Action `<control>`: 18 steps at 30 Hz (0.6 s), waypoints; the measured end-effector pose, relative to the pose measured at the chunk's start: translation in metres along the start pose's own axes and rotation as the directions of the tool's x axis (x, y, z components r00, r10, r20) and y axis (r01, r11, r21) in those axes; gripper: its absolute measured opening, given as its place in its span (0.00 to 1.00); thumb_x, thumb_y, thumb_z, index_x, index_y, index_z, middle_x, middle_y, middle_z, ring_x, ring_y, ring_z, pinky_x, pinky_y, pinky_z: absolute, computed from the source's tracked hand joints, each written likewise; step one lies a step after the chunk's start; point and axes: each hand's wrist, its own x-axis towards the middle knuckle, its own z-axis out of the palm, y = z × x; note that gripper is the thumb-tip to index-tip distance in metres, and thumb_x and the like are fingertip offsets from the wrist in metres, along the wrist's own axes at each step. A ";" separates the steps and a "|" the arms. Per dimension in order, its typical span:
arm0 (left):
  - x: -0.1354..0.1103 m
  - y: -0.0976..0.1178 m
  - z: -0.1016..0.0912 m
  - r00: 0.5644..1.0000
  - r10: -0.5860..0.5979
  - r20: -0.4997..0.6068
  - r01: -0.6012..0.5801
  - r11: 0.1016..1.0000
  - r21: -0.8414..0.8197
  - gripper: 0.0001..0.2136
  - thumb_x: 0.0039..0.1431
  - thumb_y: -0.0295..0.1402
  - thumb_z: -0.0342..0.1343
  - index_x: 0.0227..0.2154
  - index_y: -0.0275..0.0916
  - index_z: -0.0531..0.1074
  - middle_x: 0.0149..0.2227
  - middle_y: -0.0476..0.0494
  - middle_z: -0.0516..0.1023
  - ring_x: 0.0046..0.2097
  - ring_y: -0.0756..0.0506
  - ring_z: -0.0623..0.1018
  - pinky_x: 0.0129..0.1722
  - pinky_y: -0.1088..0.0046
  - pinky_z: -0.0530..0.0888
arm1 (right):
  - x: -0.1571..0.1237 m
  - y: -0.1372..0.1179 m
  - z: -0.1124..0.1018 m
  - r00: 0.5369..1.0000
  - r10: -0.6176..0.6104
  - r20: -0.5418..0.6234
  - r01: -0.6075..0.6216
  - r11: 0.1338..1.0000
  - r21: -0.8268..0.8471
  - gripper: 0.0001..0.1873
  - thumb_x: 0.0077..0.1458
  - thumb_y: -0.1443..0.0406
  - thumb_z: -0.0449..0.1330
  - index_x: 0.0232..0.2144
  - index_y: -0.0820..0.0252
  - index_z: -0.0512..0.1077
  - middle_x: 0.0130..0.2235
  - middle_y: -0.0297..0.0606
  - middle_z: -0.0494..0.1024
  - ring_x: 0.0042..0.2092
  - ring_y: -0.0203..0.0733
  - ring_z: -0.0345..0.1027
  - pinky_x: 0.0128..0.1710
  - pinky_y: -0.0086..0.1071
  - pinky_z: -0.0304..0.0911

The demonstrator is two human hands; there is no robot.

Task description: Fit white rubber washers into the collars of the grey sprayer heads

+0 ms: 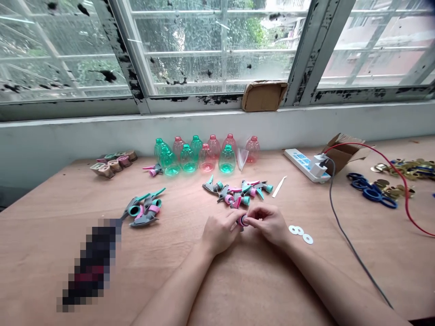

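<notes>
My left hand (219,233) and my right hand (267,224) meet at the middle of a plywood table (217,290). Their fingertips pinch a small pink plastic ring piece (242,220) with a dark centre, and the fingers hide most of it. Just beyond my hands lies a heap of grey, teal and pink trigger sprayer heads (238,192). Several white flat washers (299,233) lie to the right of my right hand. A smaller group of sprayer heads (144,208) lies to the left of my left hand.
Several translucent green and pink plastic bottles (190,156) stand at the back, near small beige-and-pink parts (113,163). A power strip (306,165), cables, blue-handled rings (372,192) and brass pieces (404,170) lie right. A pixelated object (90,267) lies left.
</notes>
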 end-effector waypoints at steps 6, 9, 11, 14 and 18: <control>0.000 0.000 0.001 0.999 -0.037 0.020 0.037 0.999 -0.029 0.15 0.60 0.30 0.53 0.49 0.44 0.70 0.47 0.47 0.79 0.46 0.46 0.78 0.44 0.71 0.74 | -0.002 -0.004 -0.001 0.974 -0.227 0.011 0.222 0.940 -0.258 0.08 0.54 0.60 0.63 0.29 0.57 0.78 0.29 0.39 0.76 0.29 0.38 0.69 0.25 0.30 0.65; -0.001 -0.001 0.002 0.998 -0.067 -0.007 0.067 0.997 -0.029 0.15 0.59 0.30 0.54 0.50 0.45 0.69 0.46 0.48 0.79 0.46 0.46 0.78 0.43 0.71 0.74 | -0.003 -0.003 -0.002 0.963 -0.264 0.046 0.265 0.913 -0.309 0.07 0.56 0.62 0.61 0.34 0.56 0.79 0.32 0.39 0.77 0.31 0.38 0.70 0.26 0.30 0.66; -0.001 -0.001 0.002 0.996 -0.082 -0.021 0.081 0.996 -0.028 0.15 0.59 0.30 0.54 0.50 0.45 0.69 0.47 0.48 0.79 0.46 0.46 0.78 0.44 0.71 0.74 | -0.003 -0.002 -0.003 0.958 -0.279 0.069 0.287 0.904 -0.316 0.08 0.57 0.64 0.60 0.37 0.55 0.79 0.34 0.40 0.77 0.33 0.39 0.71 0.28 0.30 0.67; -0.001 -0.002 0.001 0.995 -0.099 -0.023 0.098 0.995 -0.014 0.15 0.60 0.30 0.53 0.50 0.45 0.69 0.47 0.47 0.78 0.46 0.45 0.78 0.44 0.70 0.74 | -0.003 0.000 -0.004 0.957 -0.280 0.078 0.291 0.908 -0.302 0.09 0.57 0.65 0.59 0.39 0.54 0.78 0.36 0.40 0.77 0.35 0.39 0.71 0.29 0.30 0.69; 0.000 -0.001 0.000 0.997 -0.080 -0.014 0.080 0.997 0.001 0.15 0.59 0.29 0.53 0.50 0.44 0.69 0.48 0.47 0.78 0.48 0.45 0.77 0.45 0.70 0.74 | -0.003 0.001 -0.004 0.960 -0.271 0.068 0.279 0.913 -0.298 0.08 0.57 0.64 0.60 0.38 0.54 0.79 0.36 0.39 0.77 0.34 0.39 0.71 0.28 0.30 0.68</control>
